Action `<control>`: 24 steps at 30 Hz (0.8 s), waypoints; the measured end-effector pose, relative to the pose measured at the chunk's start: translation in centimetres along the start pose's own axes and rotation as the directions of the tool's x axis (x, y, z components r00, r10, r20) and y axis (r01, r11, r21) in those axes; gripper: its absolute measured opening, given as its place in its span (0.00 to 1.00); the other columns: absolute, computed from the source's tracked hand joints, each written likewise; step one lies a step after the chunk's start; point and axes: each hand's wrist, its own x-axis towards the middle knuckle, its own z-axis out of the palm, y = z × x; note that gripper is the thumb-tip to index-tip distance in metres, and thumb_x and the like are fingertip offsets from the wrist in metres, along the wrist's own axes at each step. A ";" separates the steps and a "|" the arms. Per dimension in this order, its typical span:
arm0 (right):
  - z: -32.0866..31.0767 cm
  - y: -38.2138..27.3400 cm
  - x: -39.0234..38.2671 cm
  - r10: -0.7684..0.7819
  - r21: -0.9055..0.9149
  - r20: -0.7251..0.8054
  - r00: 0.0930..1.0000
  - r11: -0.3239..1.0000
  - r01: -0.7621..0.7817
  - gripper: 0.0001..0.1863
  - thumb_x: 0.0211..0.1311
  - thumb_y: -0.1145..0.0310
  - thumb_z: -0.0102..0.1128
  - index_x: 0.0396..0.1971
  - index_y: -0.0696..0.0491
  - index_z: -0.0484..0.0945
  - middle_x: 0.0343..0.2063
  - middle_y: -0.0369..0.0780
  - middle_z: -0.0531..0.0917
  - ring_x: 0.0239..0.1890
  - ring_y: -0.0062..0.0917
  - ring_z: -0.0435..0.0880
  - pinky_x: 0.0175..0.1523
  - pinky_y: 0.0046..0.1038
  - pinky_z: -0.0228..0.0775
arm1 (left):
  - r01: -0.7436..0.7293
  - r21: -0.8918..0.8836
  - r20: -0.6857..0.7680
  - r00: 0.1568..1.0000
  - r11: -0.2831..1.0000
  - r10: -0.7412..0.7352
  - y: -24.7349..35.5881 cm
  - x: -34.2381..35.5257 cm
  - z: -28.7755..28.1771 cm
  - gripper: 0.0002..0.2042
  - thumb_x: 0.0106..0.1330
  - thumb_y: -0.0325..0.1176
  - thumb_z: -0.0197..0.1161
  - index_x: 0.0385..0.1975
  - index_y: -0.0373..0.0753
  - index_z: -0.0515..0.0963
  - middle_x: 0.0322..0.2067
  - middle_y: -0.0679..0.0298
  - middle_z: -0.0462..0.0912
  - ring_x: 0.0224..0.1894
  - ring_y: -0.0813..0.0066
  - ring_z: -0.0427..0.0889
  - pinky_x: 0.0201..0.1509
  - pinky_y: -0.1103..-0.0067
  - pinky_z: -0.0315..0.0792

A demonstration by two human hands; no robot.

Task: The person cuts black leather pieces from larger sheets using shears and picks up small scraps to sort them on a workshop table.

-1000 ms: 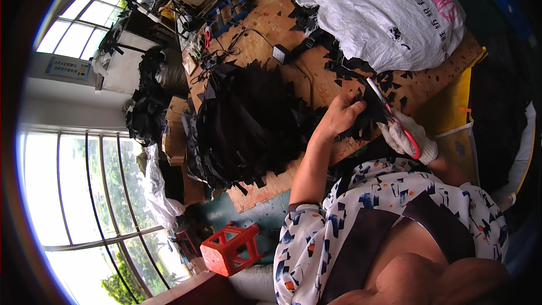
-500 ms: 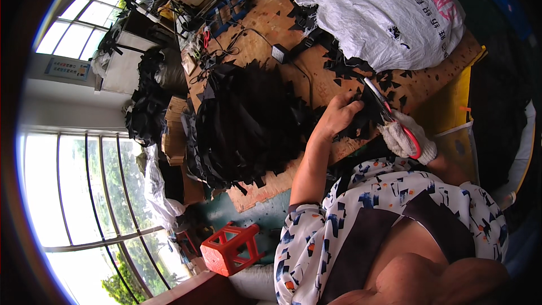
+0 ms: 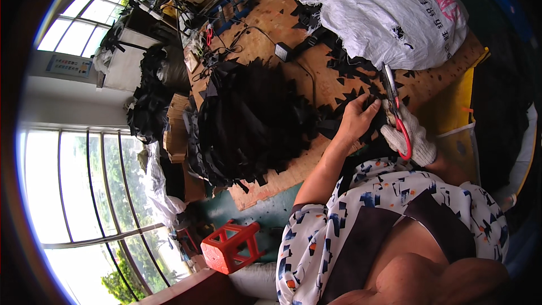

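Note:
My right hand (image 3: 416,138), in a pale knitted glove, grips red-handled scissors (image 3: 390,83) whose metal blades point away toward the white sack. Close by on its left, my bare left hand (image 3: 358,117) has its fingers closed on black fabric (image 3: 368,134), partly hidden between the two hands. Whether the blades touch that fabric I cannot make out. A large heap of black fabric strips (image 3: 254,124) lies on the table left of my left hand. Small black triangular scraps (image 3: 351,95) are scattered just beyond my fingers.
The white woven sack (image 3: 378,17) covers the far right of the wooden table (image 3: 271,20). A black power adapter (image 3: 283,52) and its cable lie mid-table. Tools and wires crowd the far left. A red plastic stool (image 3: 230,247) stands on the floor, and yellow material (image 3: 451,107) hangs at the right.
My left hand has shifted right, nearer the gloved hand. The scissors have turned from slanting left to nearly upright, and their handles sit slightly further left.

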 end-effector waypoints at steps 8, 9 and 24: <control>-1.1 -0.5 0.1 0.209 0.492 0.130 0.969 0.835 -0.245 0.24 0.54 0.81 0.50 0.52 0.50 0.61 0.26 0.31 0.69 0.16 0.13 0.69 0.18 0.14 0.62 | -0.161 -0.693 -0.286 0.956 0.703 -0.064 2.6 -1.1 -5.5 0.05 0.66 0.33 0.51 0.36 0.41 0.70 0.25 0.67 0.73 0.26 0.79 0.74 0.29 0.83 0.72; -1.5 -1.1 0.1 0.295 0.572 0.173 0.940 0.747 -0.340 0.22 0.55 0.81 0.50 0.50 0.49 0.62 0.25 0.31 0.69 0.16 0.12 0.68 0.17 0.14 0.62 | -0.259 -0.680 -0.292 0.954 0.686 0.071 3.0 -1.6 -7.3 0.05 0.66 0.33 0.51 0.37 0.42 0.70 0.26 0.67 0.73 0.26 0.79 0.73 0.28 0.84 0.71; -3.0 1.6 -0.6 0.296 0.696 0.156 0.942 0.644 -0.318 0.24 0.55 0.81 0.50 0.52 0.51 0.61 0.26 0.31 0.69 0.16 0.11 0.68 0.17 0.14 0.62 | 0.384 -0.523 0.070 0.909 0.761 -0.411 -3.5 9.2 -5.8 0.08 0.54 0.35 0.52 0.27 0.37 0.74 0.19 0.65 0.74 0.20 0.74 0.73 0.23 0.77 0.70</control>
